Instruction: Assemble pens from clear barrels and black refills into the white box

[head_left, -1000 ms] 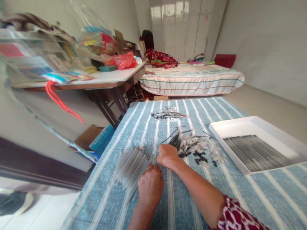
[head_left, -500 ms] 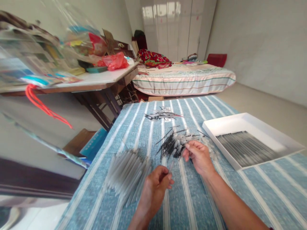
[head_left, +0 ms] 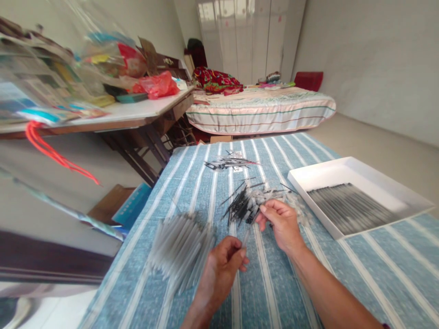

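Observation:
My left hand [head_left: 226,260] is closed in a pinch on a thin translucent tube [head_left: 246,237], which points up out of the fingertips. Just beyond it, my right hand [head_left: 279,223] pinches with thumb and fingers at the near edge of a heap; what it holds, if anything, is too small and blurred to name. That heap mixes thin black sticks [head_left: 240,204] with small clear pieces [head_left: 262,196]. Left of my left hand lies a thick pile of translucent grey tubes [head_left: 181,251], roughly side by side.
A shallow white box [head_left: 322,212] on the right holds a row of dark-filled tubes [head_left: 350,208]. Farther back on the striped cloth [head_left: 192,178] is a small pile of thin dark pieces [head_left: 228,162]. A cluttered side table [head_left: 137,112] stands left, a bed [head_left: 260,114] beyond.
The whole view has shifted slightly. My right hand has barely moved relative to the heap, and my left hand still pinches the tube.

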